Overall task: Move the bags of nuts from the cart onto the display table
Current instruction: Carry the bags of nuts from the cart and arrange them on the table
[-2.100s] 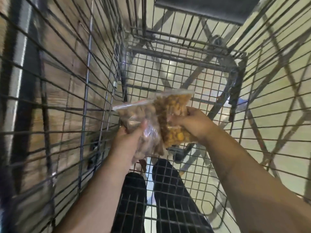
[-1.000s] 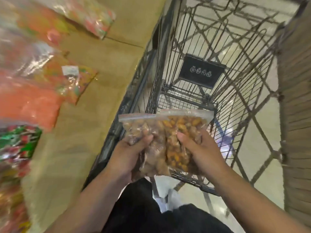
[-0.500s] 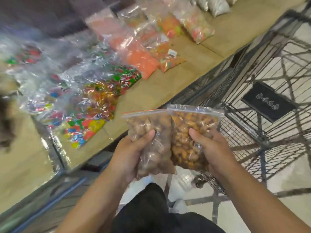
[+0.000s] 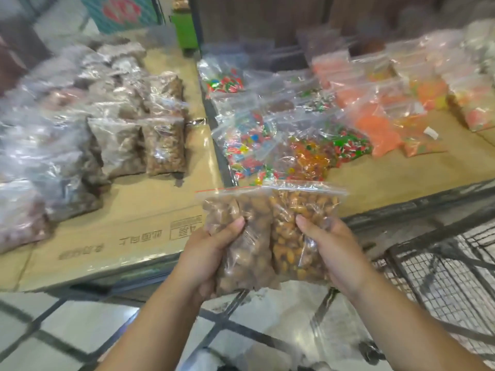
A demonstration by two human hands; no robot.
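At left, blurred bags crowd the display table. Before its edge, my left hand grips a bag of brown nuts, fingers hidden behind it. My right hand grips a bag of golden nuts alongside, touching. The cart is cut off at right.

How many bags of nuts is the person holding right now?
2. A brown-nut bag in the left hand, a golden-nut bag in the right hand, side by side.
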